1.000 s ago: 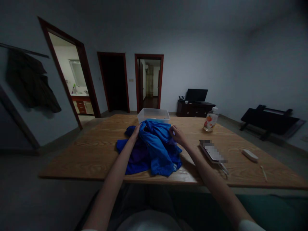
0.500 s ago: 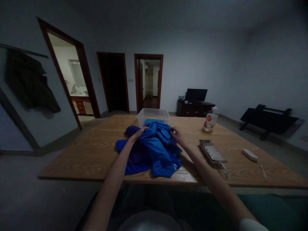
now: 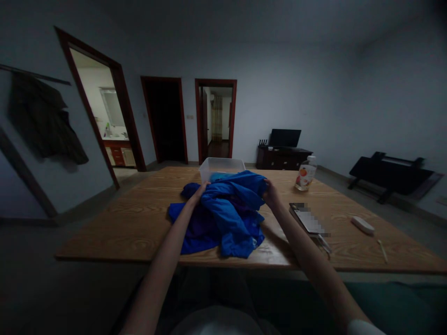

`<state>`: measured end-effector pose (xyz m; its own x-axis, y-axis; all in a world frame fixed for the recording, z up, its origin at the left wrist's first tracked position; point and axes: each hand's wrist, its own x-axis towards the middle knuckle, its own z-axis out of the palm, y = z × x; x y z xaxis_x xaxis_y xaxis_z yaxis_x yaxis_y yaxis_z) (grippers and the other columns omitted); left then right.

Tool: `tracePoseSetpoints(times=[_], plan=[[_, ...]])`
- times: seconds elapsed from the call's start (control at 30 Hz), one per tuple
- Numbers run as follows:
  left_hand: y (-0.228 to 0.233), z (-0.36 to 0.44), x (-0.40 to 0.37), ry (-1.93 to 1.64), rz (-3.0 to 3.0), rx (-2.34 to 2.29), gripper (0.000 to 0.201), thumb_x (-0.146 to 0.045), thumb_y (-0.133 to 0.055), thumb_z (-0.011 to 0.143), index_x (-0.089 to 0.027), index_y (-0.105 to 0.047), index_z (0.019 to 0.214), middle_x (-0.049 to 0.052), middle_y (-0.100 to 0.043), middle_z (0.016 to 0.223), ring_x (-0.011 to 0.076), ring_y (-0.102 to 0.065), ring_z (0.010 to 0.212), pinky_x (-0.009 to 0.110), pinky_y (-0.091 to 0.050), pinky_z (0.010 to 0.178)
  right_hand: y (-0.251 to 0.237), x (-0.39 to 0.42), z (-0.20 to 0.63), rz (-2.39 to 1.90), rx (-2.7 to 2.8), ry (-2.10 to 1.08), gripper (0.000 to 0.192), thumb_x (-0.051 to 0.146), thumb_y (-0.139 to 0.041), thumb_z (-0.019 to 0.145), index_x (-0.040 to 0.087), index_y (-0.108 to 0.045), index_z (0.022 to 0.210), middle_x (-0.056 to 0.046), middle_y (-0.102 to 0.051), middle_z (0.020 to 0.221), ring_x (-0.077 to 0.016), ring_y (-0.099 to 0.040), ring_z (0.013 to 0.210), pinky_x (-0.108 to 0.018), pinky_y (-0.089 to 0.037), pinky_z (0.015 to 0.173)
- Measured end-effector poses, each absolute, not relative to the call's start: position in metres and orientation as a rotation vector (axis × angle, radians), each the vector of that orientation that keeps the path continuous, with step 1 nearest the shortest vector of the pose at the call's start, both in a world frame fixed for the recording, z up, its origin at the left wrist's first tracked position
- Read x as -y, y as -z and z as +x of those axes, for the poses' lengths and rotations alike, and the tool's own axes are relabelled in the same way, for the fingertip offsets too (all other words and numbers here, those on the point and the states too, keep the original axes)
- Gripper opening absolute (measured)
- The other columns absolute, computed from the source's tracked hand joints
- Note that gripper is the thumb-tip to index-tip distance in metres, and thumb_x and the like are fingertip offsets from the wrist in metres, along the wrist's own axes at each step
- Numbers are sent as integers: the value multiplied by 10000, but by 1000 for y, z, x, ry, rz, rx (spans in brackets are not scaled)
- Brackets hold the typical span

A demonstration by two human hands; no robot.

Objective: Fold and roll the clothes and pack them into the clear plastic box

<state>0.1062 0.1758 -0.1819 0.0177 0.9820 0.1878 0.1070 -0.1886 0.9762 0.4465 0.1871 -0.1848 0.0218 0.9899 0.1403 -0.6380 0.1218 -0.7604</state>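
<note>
A: Where are you having the blue cloth (image 3: 227,218)?
B: You're keeping it bunched on the counter (image 3: 129,223), in front of the clear box (image 3: 223,164); darker cloth (image 3: 197,232) is showing under it. Whether it's touching the box, I'm not managing to tell.
A: And your fingers?
B: Your right hand (image 3: 271,193) is pinching the upper right edge and holding it off the heap. Your left hand (image 3: 199,192) is resting at the upper left edge, but the folds are hiding those fingertips, so I can't tell whether they're pinching.
A: How is it likely handling for you?
B: Probably light, soft and a bit slippery; it's draping limply, and nothing is looking fragile. You're best taking single-layer edges or corners, since thick folds would be slipping.
</note>
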Motion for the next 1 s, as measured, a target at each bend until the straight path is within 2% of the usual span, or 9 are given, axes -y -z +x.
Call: tracePoseSetpoints(times=[0.17, 0.33, 0.43, 0.53, 0.67, 0.73, 0.8, 0.9, 1.0], plan=[[187, 108, -178, -1262, 1452, -1152, 346, -418, -490, 877, -143, -697, 854, 71, -722, 809, 227, -672, 919, 364, -547, 927, 180, -183, 449, -477, 735, -1428, 68, 231, -672, 775, 196, -627, 810, 16, -710, 788, -126, -657, 696, -219, -571, 712], [184, 110, -177, -1352, 1592, -1135, 404, -507, -545, 889, -154, -704, 1008, 115, -724, 1093, 252, -634, 1139, 407, -467, 1093, 179, -179, 450, -393, 862, -1438, 64, 209, -645, 747, 208, -611, 801, 40, -681, 747, -116, -640, 679, -193, -552, 675], [172, 114, -170, -1483, 1753, -1136, 475, -531, -610, 879, -172, -651, 1188, 118, -659, 1269, 241, -613, 1177, 404, -448, 1112, 176, -169, 444, -347, 954, -1465, 216, 186, -649, 678, 192, -659, 894, -15, -728, 1001, -163, -683, 941, -230, -564, 841], [154, 127, -159, -1559, 2031, -1076, 493, -522, -592, 915, -190, -608, 1279, 110, -640, 1311, 220, -626, 1164, 368, -480, 1070, 174, -157, 432, -318, 1112, -1478, 268, 303, -667, 735, 178, -703, 969, -70, -677, 1264, -244, -611, 1209, -319, -519, 1011], [137, 164, -151, -1255, 2271, -1067, 515, -539, -594, 921, -222, -603, 1327, 84, -635, 1347, 222, -596, 1242, 333, -459, 1089, 177, -151, 416, -351, 1258, -1384, 303, 456, -655, 822, 192, -751, 937, -70, -722, 1139, -242, -618, 1192, -330, -475, 1067], [136, 182, -153, -1065, 2335, -1006, 548, -566, -631, 890, -219, -620, 1314, 69, -656, 1316, 220, -618, 1198, 297, -479, 1031, 181, -154, 411, -372, 1298, -1358, 227, 399, -717, 778, 217, -757, 908, -46, -736, 1046, -225, -652, 1093, -326, -490, 1030], [142, 194, -158, -922, 2410, -963, 475, -563, -665, 866, -213, -693, 1187, 32, -720, 1148, 201, -664, 1035, 260, -495, 916, 185, -158, 409, -390, 1332, -1348, 185, 329, -748, 748, 231, -758, 904, -30, -734, 1008, -211, -660, 1020, -319, -509, 969], [159, 200, -165, -958, 2426, -1017, 361, -528, -654, 881, -192, -731, 985, -7, -724, 918, 163, -646, 842, 231, -464, 786, 190, -164, 408, -425, 1341, -1340, 209, 294, -758, 743, 230, -749, 942, -24, -722, 1000, -196, -656, 959, -301, -517, 895], [175, 197, -168, -1052, 2355, -1077, 377, -530, -614, 907, -166, -704, 867, -6, -682, 816, 159, -615, 785, 236, -441, 734, 194, -168, 407, -504, 1383, -1236, 293, 319, -777, 743, 238, -724, 1020, -16, -709, 1020, -187, -644, 928, -290, -513, 855]])
